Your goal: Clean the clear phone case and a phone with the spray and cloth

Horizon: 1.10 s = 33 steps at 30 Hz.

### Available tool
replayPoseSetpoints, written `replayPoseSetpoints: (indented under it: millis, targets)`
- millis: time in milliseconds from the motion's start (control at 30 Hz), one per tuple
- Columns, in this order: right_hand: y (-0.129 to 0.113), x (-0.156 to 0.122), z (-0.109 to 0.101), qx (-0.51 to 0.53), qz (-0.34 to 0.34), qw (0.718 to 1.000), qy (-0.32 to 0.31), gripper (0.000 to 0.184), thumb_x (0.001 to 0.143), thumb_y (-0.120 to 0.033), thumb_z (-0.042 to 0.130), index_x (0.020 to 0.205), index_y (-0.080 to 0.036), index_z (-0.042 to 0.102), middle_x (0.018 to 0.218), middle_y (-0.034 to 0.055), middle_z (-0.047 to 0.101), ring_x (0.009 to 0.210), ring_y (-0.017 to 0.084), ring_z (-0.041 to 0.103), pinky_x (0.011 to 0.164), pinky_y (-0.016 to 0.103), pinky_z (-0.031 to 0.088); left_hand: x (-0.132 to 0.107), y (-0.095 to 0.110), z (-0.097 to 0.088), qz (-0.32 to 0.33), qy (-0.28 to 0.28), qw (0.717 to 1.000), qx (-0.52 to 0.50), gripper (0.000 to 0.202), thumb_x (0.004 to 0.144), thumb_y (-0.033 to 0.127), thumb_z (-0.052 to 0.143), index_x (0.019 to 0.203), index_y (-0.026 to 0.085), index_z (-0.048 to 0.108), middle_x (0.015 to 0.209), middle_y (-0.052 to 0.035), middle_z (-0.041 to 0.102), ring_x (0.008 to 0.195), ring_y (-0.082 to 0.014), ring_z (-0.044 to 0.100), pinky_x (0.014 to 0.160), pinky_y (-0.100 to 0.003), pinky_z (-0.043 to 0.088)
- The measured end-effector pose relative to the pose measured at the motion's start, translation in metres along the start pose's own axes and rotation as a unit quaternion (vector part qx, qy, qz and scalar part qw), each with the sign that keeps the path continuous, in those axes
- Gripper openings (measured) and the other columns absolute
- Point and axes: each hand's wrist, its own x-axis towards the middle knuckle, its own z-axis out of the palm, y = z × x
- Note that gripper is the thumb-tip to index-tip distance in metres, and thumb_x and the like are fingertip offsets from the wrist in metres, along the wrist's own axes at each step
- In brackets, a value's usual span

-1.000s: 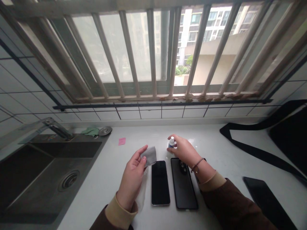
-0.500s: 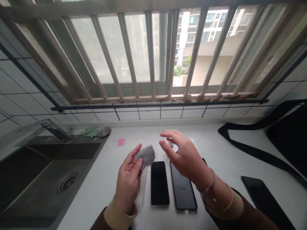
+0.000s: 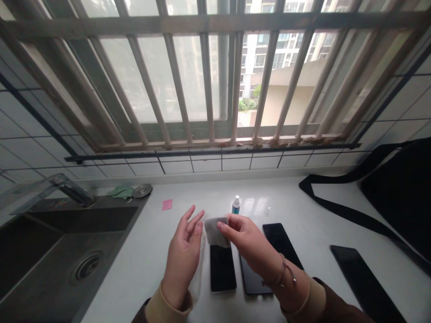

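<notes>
My right hand (image 3: 245, 242) pinches a small grey cloth (image 3: 214, 230) by its upper right corner, above the counter. My left hand (image 3: 184, 253) is beside the cloth on its left, fingers stretched up and apart, touching the cloth's left edge or close to it. Below the cloth lies a black phone (image 3: 222, 268), screen up. A second dark phone (image 3: 251, 280) lies right of it, partly hidden by my right wrist. A third black phone (image 3: 282, 244) lies further right. A small white spray bottle with a blue label (image 3: 236, 204) stands upright behind the cloth.
A steel sink (image 3: 50, 251) with a tap (image 3: 67, 188) fills the left. A pink note (image 3: 167, 205), a green rag (image 3: 120, 192) and a metal drain plug (image 3: 142, 190) lie near the wall. A black flat device (image 3: 363, 282) and a black bag strap (image 3: 343, 206) occupy the right. A barred window is behind.
My right hand left the spray bottle, swung left and took hold of the grey cloth. My left hand's fingers opened off the cloth. The view shifted slightly.
</notes>
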Motion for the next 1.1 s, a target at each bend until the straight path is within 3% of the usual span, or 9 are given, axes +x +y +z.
replayPoseSetpoints:
  millis: [67,133,300,467,600,700,833,933,1100]
  targets:
    - [0.005,-0.008,-0.007,-0.014,0.001,1.0,0.009,0.044,0.088,-0.057,0.081,0.092,-0.015,0.07,0.08,0.0009,0.067,0.073,0.013,0.06,0.07,0.026,0.047,0.005,-0.004,-0.006,0.054,0.07,0.969,0.229,0.05,0.104,0.043,0.053,0.146,0.017,0.054,0.137,-0.0191,0.069,0.129,-0.0344,0.063,0.114,-0.055,0.046]
    - [0.012,-0.015,-0.013,-0.03,0.012,0.999,0.002,0.044,0.088,-0.057,0.081,0.09,-0.015,0.068,0.079,0.001,0.066,0.072,0.013,0.06,0.069,0.027,0.049,0.008,-0.004,-0.011,0.068,0.085,0.896,0.43,0.046,0.103,0.04,0.05,0.137,0.01,0.059,0.131,-0.0231,0.067,0.124,-0.0395,0.063,0.108,-0.058,0.048]
    - [0.03,-0.025,-0.017,-0.062,0.047,0.997,-0.009,0.05,0.087,-0.062,0.078,0.094,-0.014,0.066,0.081,0.0019,0.066,0.071,0.015,0.064,0.059,0.025,0.052,0.008,-0.002,-0.019,-0.058,-0.011,0.77,0.635,0.039,0.103,0.042,0.047,0.117,0.01,0.064,0.11,-0.0216,0.07,0.104,-0.0423,0.07,0.081,-0.053,0.056]
    - [0.035,-0.029,-0.015,-0.042,0.06,0.997,-0.023,0.051,0.087,-0.063,0.078,0.098,-0.014,0.065,0.083,0.0019,0.067,0.07,0.015,0.067,0.055,0.023,0.055,0.009,-0.011,-0.023,-0.069,-0.08,0.748,0.655,0.03,0.105,0.025,0.037,0.105,0.014,0.065,0.102,-0.019,0.074,0.098,-0.0366,0.075,0.078,-0.043,0.053]
    - [0.034,-0.029,-0.016,-0.018,0.053,0.998,-0.019,0.051,0.087,-0.061,0.08,0.098,-0.014,0.065,0.084,0.0021,0.068,0.07,0.015,0.069,0.054,0.022,0.057,0.014,-0.019,-0.026,-0.069,-0.044,0.769,0.633,0.037,0.108,0.021,0.024,0.114,0.01,0.059,0.083,-0.0194,0.073,0.084,-0.0372,0.077,0.067,-0.039,0.048]
    - [0.033,-0.03,-0.018,0.022,0.051,0.997,-0.047,0.053,0.084,-0.062,0.082,0.096,-0.014,0.063,0.083,0.0007,0.066,0.066,0.014,0.069,0.052,0.022,0.058,0.019,-0.019,-0.026,-0.062,-0.016,0.845,0.53,0.034,0.109,0.028,0.026,0.117,0.013,0.055,0.077,-0.0147,0.071,0.073,-0.0332,0.075,0.062,-0.036,0.045]
    - [0.032,-0.032,-0.019,0.064,0.056,0.991,-0.107,0.05,0.083,-0.057,0.086,0.095,-0.014,0.064,0.081,0.0006,0.066,0.064,0.013,0.069,0.055,0.023,0.06,0.018,-0.013,-0.013,-0.119,-0.057,0.979,0.152,0.028,0.104,0.042,0.047,0.118,0.019,0.055,0.076,-0.0016,0.068,0.05,-0.0182,0.06,0.052,-0.028,0.043]
    - [0.034,-0.034,-0.02,0.081,0.051,0.989,-0.116,0.045,0.085,-0.052,0.086,0.098,-0.013,0.067,0.087,0.0029,0.068,0.07,0.013,0.069,0.059,0.024,0.061,0.011,-0.006,0.003,-0.199,-0.111,0.966,-0.122,0.04,0.094,0.042,0.069,0.123,0.016,0.061,0.083,-0.0005,0.07,0.051,-0.0118,0.057,0.051,-0.023,0.043]
    - [0.038,-0.037,-0.021,0.131,0.045,0.983,-0.118,0.037,0.089,-0.045,0.085,0.1,-0.014,0.068,0.087,0.0013,0.065,0.069,0.011,0.066,0.058,0.021,0.06,-0.001,-0.004,0.019,-0.312,-0.168,0.862,-0.362,0.027,0.095,0.032,0.071,0.11,0.01,0.074,0.088,-0.0083,0.075,0.083,-0.0191,0.073,0.082,-0.028,0.057]
